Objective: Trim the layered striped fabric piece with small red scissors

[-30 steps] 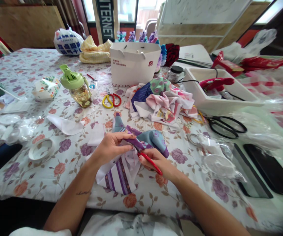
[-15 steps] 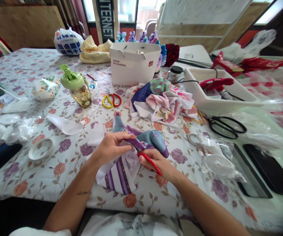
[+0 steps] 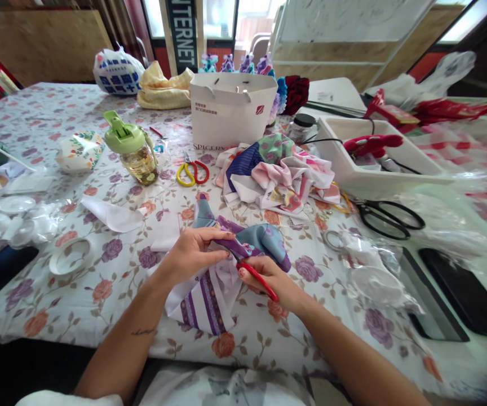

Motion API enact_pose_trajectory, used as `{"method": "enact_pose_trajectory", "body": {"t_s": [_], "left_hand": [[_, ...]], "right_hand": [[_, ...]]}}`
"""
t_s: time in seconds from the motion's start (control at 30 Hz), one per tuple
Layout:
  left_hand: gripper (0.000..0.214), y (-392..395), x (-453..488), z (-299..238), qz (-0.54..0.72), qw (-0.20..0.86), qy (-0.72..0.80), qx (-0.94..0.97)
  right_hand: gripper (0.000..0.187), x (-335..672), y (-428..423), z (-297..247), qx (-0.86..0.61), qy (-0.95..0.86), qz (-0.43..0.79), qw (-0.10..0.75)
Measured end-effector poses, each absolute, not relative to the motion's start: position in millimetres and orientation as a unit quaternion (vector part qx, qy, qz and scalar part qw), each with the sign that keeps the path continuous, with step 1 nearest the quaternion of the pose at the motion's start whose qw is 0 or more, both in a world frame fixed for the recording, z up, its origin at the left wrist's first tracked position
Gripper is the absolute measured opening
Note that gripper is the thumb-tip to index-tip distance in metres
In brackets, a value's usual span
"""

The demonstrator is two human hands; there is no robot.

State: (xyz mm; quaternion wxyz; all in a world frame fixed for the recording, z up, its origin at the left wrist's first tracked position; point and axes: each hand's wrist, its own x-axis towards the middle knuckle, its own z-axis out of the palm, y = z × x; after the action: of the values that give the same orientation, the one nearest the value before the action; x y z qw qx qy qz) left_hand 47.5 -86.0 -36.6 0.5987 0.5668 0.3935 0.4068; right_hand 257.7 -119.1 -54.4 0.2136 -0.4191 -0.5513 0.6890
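Note:
A purple, blue and white patterned scarf [image 3: 264,239] lies bunched near the front of the table, its striped white and purple end [image 3: 203,304] hanging toward me. My left hand [image 3: 195,251] pinches an edge of this fabric between thumb and fingers. Closed around red-handled scissors [image 3: 260,280], my right hand [image 3: 271,276] is just right of the left one. The scissor blades point up and left, against the fabric beside my left fingertips; the fabric and fingers partly hide them. A heap of pink, navy and green fabric [image 3: 269,175] lies beyond my hands.
Small yellow-and-red-handled scissors [image 3: 193,172] lie ahead, near a green-lidded bottle [image 3: 131,149] and a white paper bag [image 3: 233,113]. At right are black scissors [image 3: 389,219], a white bin [image 3: 379,175] and a dark phone [image 3: 465,293]. A tape roll [image 3: 72,256] sits at left.

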Motion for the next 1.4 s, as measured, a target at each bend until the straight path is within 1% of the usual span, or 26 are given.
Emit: {"method": "enact_pose_trajectory", "body": {"t_s": [0.17, 0.57, 0.73, 0.83, 0.9, 1.0, 1.1, 1.17, 1.23, 1.4], "left_hand": [[0.030, -85.5, 46.4, -37.8, 0.402, 0.595, 0.396, 0.572], [0.032, -85.4, 47.7, -37.9, 0.411, 0.592, 0.390, 0.573], [0.034, -84.8, 46.8, -34.1, 0.416, 0.623, 0.401, 0.527], [0.039, -81.9, 43.9, -30.9, 0.433, 0.621, 0.433, 0.489], [0.044, -79.0, 40.8, -30.7, 0.442, 0.605, 0.458, 0.478], [0.045, -74.8, 35.7, -32.2, 0.466, 0.573, 0.478, 0.476], [0.044, -72.2, 31.0, -33.2, 0.480, 0.567, 0.475, 0.472], [0.039, -71.2, 28.3, -33.0, 0.489, 0.566, 0.470, 0.468], [0.030, -71.0, 26.1, -32.1, 0.504, 0.560, 0.466, 0.464], [0.018, -74.3, 18.7, -25.9, 0.527, 0.556, 0.452, 0.457]], "right_hand": [[0.050, 259.3, -120.7, -58.5, -0.420, -0.547, 0.692, 0.211], [0.053, 256.5, -119.5, -56.0, -0.413, -0.547, 0.693, 0.224], [0.052, 258.9, -117.8, -54.6, -0.404, -0.552, 0.688, 0.240], [0.057, 266.0, -114.0, -45.2, -0.395, -0.562, 0.672, 0.277], [0.060, 273.9, -110.5, -36.4, -0.402, -0.567, 0.643, 0.321], [0.059, 289.0, -102.7, -25.0, -0.448, -0.561, 0.564, 0.408], [0.055, 305.4, -93.0, -21.4, -0.520, -0.551, 0.474, 0.449], [0.053, 316.2, -88.4, -22.9, -0.577, -0.551, 0.415, 0.436], [0.051, 325.9, -87.7, -25.2, -0.636, -0.557, 0.354, 0.399], [0.038, 336.4, -100.6, -26.6, -0.757, -0.575, 0.200, 0.239]]}}
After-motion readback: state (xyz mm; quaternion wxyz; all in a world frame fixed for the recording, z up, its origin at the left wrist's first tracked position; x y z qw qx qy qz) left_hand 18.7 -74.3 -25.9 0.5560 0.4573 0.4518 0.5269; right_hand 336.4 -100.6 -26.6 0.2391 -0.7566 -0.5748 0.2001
